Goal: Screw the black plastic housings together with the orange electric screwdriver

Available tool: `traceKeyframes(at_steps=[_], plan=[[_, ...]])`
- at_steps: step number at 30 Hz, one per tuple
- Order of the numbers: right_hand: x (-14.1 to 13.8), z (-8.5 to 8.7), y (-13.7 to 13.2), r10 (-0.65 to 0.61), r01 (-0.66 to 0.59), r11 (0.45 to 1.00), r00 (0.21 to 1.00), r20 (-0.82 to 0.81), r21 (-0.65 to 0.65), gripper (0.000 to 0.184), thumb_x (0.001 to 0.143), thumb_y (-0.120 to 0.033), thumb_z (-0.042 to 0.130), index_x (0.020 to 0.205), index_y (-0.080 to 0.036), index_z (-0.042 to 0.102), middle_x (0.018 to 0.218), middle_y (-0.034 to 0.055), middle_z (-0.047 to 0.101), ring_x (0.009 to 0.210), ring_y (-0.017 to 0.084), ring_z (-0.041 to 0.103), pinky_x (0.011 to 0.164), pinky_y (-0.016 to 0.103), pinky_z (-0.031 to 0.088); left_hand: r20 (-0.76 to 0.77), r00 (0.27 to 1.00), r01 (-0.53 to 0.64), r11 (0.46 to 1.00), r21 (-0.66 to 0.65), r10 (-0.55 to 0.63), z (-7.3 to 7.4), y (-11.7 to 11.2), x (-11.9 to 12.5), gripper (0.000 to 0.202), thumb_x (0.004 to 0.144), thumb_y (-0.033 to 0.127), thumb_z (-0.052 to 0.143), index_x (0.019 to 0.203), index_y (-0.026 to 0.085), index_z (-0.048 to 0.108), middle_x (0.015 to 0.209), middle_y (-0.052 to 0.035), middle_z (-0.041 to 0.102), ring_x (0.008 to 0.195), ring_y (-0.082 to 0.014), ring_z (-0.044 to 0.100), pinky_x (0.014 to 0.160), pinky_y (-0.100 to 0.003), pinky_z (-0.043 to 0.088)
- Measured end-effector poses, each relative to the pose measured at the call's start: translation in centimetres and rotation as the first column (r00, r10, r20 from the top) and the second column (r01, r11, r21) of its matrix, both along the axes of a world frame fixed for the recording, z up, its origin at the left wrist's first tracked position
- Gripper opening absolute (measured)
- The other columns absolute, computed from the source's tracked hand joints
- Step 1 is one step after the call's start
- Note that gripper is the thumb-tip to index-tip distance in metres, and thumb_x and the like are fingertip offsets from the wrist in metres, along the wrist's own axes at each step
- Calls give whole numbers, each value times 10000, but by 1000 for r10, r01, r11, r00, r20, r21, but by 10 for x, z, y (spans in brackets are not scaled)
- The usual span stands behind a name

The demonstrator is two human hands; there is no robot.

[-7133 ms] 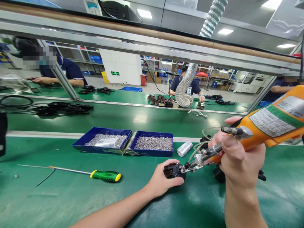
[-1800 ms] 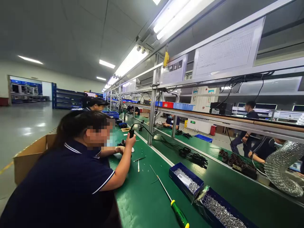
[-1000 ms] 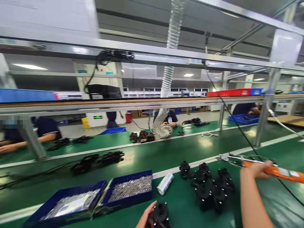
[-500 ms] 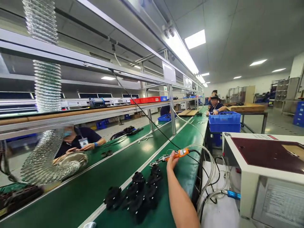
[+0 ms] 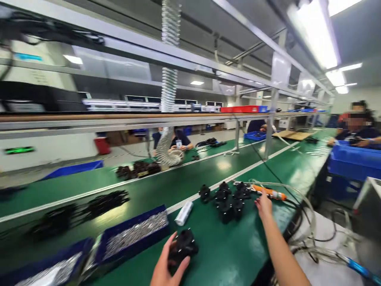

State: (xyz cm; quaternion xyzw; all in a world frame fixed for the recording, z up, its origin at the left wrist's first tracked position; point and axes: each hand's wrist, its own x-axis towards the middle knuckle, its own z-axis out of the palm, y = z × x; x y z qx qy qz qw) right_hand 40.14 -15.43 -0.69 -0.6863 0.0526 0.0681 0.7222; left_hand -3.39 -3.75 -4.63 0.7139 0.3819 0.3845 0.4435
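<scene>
My left hand [image 5: 169, 262] grips a black lobed part [image 5: 186, 246] low in the middle of the view, with fingers and thumb around its side. My right hand [image 5: 263, 206] is beside an orange electric screwdriver [image 5: 268, 192] lying on the green bench [image 5: 226, 258]. Its fingertips are at the handle's near edge, thumb and fingers apart. Several like black parts [image 5: 223, 198] stand clustered left of that hand. Between the cluster and my left hand lies a white cylindrical item [image 5: 183, 213].
Dark blue bins [image 5: 133, 238] of small silvery pieces stand at the lower left. Black cable bundles [image 5: 104, 204] lie beyond them. A cable and hoses [image 5: 309, 214] trail off the right edge. Co-workers sit across the line and near blue crates [image 5: 354, 159] at right.
The view has swung left. My left hand has come into view holding a black part. My right hand, earlier around the orange screwdriver, has loosened from it; the screwdriver stays beside the cluster.
</scene>
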Motion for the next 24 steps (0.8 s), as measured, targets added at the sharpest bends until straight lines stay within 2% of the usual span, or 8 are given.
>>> traceKeyframes(at_steps=[3, 5, 8, 10, 13, 18, 21, 24], plan=[[-32, 0, -21, -28, 22, 998, 995, 98, 58, 331, 967, -520, 632, 1006, -193, 604, 846, 43, 583, 684, 146, 546, 612, 292, 509, -34, 997, 73, 997, -22, -74, 9, 1, -2, 867, 808, 459, 766, 1589, 258, 448, 1452, -127, 675, 1280, -359, 676, 1069, -475, 557], [-63, 1, -32, -56, 29, 995, 959, 276, 100, 482, 871, -606, 639, 1145, -216, 569, 917, 38, 570, 673, 151, 512, 599, 309, 488, -45, 991, 125, 991, -46, -127, 14, 2, -1, 913, 779, 381, 798, 1609, 275, 434, 1514, -124, 633, 1325, -360, 640, 1129, -491, 514], [-116, 7, -29, 185, -225, 974, 839, 512, 16, 485, 823, -661, 693, 1092, -263, 619, 914, 66, 611, 705, 205, 562, 591, 353, 499, -35, 983, 177, 981, -74, -180, 14, 2, 0, 930, 742, 294, 809, 1601, 257, 454, 1507, -136, 625, 1334, -367, 616, 1164, -505, 477], [-150, 13, -8, 506, -513, 840, 627, 593, -174, 383, 856, -598, 728, 1027, -259, 683, 895, 72, 658, 740, 223, 623, 623, 353, 543, -19, 969, 244, 967, -69, -246, 13, 1, -1, 926, 735, 233, 776, 1602, 244, 453, 1500, -138, 627, 1366, -364, 594, 1197, -503, 454], [-184, 21, 45, 799, -709, 518, 201, 567, -478, 201, 974, -403, 637, 1048, -244, 735, 1015, 67, 717, 880, 220, 691, 748, 336, 601, 26, 924, 383, 922, -46, -382, 8, 2, -6, 930, 720, 137, 672, 1613, 246, 439, 1548, -123, 600, 1436, -331, 557, 1272, -482, 396], [-199, 13, 136, 850, -533, 347, -169, 499, -772, 505, 844, 11, 544, 1299, -154, 684, 1410, 135, 629, 1363, 304, 540, 1201, 517, 435, 75, 967, 245, 969, -27, -242, -5, 21, -12, 768, 717, 137, 569, 1481, 210, 600, 1532, -138, 629, 1462, -330, 555, 1244, -509, 452], [-197, 2, 165, 863, -402, 306, -266, 430, -863, 690, 784, 53, 588, 1443, -152, 598, 1569, 161, 504, 1508, 390, 364, 1245, 656, 305, 96, 991, 101, 994, -44, -97, -9, 41, -13, 570, 823, 290, 632, 1383, 187, 662, 1468, -162, 679, 1409, -357, 607, 1216, -544, 491], [-194, -3, 172, 858, -351, 284, -323, 400, -892, 554, 842, -11, 591, 1375, -159, 631, 1472, 145, 570, 1492, 390, 352, 1261, 676, 231, 112, 993, 56, 994, -99, -45, -8, 53, -14, 570, 870, 470, 672, 1362, 182, 665, 1451, -166, 692, 1400, -362, 620, 1208, -544, 511]])
